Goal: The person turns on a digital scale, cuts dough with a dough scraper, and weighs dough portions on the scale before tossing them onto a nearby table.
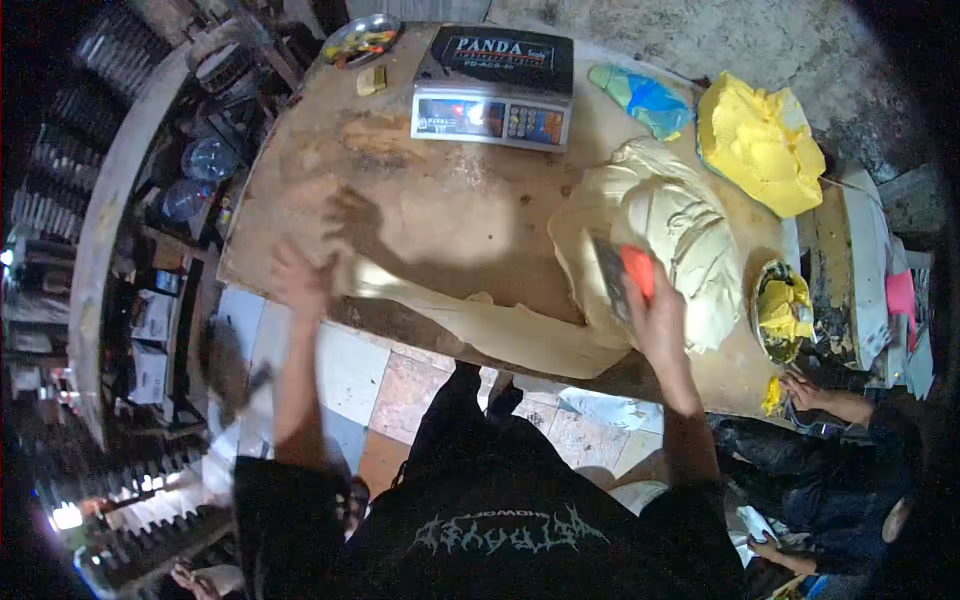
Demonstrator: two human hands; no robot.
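My right hand (pixel 655 315) is closed on a scraper with a red handle (pixel 637 270) and a wide dark blade. The blade touches the left side of a large mound of pale cream paste (pixel 685 230). From the mound a smooth band of the same paste (pixel 520 335) runs left along the near edge of the wooden table (pixel 290 190). My left hand (pixel 305 275), somewhat blurred, is over the table's near left part with its fingers spread, just left of the band's narrow end. Nothing shows in it.
A scale (pixel 490 90) stands at the far edge beside a metal bowl (pixel 362 40). Blue plastic (pixel 645 100), a yellow mass (pixel 760 145) and a yellow-smeared bowl (pixel 783 312) are at the right. A co-worker's hand (pixel 808 392) touches the table's near right corner.
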